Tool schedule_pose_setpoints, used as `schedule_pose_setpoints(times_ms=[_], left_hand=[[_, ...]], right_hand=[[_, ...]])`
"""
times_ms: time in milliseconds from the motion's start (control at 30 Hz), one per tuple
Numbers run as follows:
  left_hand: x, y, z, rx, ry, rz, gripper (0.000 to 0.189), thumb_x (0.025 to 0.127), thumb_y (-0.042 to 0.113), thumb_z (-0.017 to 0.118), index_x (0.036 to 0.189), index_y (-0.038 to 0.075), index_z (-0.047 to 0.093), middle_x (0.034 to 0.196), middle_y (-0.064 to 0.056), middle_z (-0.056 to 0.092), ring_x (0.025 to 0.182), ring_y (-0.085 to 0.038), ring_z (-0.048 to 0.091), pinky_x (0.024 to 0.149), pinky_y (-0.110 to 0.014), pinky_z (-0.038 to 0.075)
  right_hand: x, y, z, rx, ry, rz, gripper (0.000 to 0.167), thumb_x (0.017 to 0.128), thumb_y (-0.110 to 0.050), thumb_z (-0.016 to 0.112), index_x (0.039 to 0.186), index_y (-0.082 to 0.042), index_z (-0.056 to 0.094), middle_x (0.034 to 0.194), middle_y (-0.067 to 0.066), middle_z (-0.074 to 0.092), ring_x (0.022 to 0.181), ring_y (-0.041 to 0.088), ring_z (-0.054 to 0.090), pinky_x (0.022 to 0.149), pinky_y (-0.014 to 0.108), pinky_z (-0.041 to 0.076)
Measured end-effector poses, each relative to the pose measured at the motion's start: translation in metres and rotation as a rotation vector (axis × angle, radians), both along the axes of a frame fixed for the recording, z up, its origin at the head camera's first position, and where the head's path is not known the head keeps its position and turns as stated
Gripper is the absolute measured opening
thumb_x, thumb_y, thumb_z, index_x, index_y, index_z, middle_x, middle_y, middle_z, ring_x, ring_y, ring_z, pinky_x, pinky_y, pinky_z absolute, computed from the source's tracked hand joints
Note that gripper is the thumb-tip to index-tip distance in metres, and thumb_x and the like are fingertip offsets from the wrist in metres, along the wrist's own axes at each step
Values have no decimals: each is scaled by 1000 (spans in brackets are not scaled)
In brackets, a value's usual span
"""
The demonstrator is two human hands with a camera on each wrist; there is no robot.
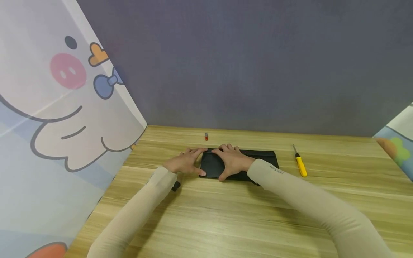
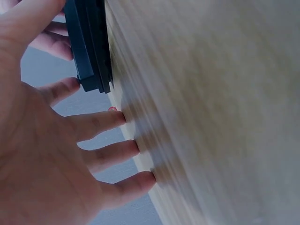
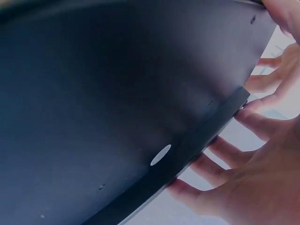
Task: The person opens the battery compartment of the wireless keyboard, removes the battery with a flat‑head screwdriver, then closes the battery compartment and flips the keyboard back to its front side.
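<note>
A black keyboard (image 1: 213,165), its smooth underside facing up, lies on the wooden table. In the right wrist view the underside (image 3: 117,93) shows small screw holes, an oval pale mark and a raised bar along one long edge. My left hand (image 1: 185,162) holds its left end, thumb at the near corner and index finger at the far corner; in the left wrist view the other fingers (image 2: 112,150) spread toward the tabletop beside it. My right hand (image 1: 234,161) spans the keyboard from above, thumb at the near edge and fingertips along the far, raised edge.
A yellow-handled screwdriver (image 1: 301,165) lies right of the keyboard, tip pointing away. A small red and silver battery (image 1: 206,136) is behind it. Near my left wrist a small black piece (image 1: 176,186) is partly covered by the sleeve. A grey partition (image 1: 245,71) closes off the table's back.
</note>
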State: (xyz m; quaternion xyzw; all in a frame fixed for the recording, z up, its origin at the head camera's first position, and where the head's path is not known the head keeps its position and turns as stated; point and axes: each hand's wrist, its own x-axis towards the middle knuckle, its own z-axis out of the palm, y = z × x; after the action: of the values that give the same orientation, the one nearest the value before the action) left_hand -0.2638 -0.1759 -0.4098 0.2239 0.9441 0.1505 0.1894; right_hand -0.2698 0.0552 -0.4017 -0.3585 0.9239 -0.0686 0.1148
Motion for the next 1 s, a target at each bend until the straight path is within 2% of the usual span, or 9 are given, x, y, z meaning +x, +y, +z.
schedule_pose_setpoints(times_ms=[200, 333, 433, 567, 700, 833, 1000], left_hand=[[0, -6, -1, 97, -30, 8, 98, 80, 63, 62, 153, 28, 8, 154, -10, 18, 138, -41, 8, 102, -64, 20], [-1, -11, 0, 156, -56, 20, 102, 79, 66, 60, 154, 25, 3, 154, -10, 18, 139, -40, 9, 102, -60, 23], [-3, -15, 0, 204, -50, 21, 106, 78, 67, 61, 154, 21, 3, 153, -12, 21, 139, -35, 16, 103, -55, 27], [-6, -18, 0, 243, -29, 18, 107, 78, 60, 67, 154, 17, 5, 151, -13, 25, 136, -29, 26, 103, -49, 30], [-5, -19, 2, 242, -27, 4, 110, 76, 59, 71, 154, 16, 5, 151, -13, 26, 136, -28, 25, 104, -48, 29], [-4, -18, 3, 220, -14, 2, 113, 73, 64, 69, 153, 16, 6, 151, -12, 26, 137, -28, 23, 105, -48, 28], [-3, -15, 4, 213, 4, -2, 109, 76, 60, 69, 153, 16, 6, 153, -12, 23, 139, -34, 17, 107, -52, 19]], right_hand=[[-2, 4, 3, -25, -2, -17, 108, 62, -59, 81, 149, -18, 31, 136, 11, 37, 120, 31, 37, 97, 56, 29], [-6, 8, 7, -63, 7, -41, 107, 63, -58, 80, 149, -17, 30, 137, 12, 36, 122, 32, 35, 96, 56, 29], [-9, 11, 12, -101, 5, -59, 107, 64, -58, 80, 149, -18, 29, 140, 13, 34, 125, 33, 32, 97, 57, 29], [-12, 17, 20, -143, -2, -77, 106, 65, -57, 79, 150, -19, 28, 142, 14, 31, 128, 35, 29, 98, 59, 27], [-14, 23, 30, -195, -6, -91, 106, 65, -56, 79, 150, -19, 26, 143, 16, 29, 130, 37, 27, 98, 62, 26], [-12, 29, 40, -283, -17, -85, 107, 66, -53, 80, 151, -19, 24, 141, 16, 29, 127, 36, 30, 95, 60, 31], [-7, 35, 52, -390, -11, -49, 107, 67, -56, 78, 151, -22, 22, 137, 11, 31, 123, 30, 32, 93, 55, 37]])
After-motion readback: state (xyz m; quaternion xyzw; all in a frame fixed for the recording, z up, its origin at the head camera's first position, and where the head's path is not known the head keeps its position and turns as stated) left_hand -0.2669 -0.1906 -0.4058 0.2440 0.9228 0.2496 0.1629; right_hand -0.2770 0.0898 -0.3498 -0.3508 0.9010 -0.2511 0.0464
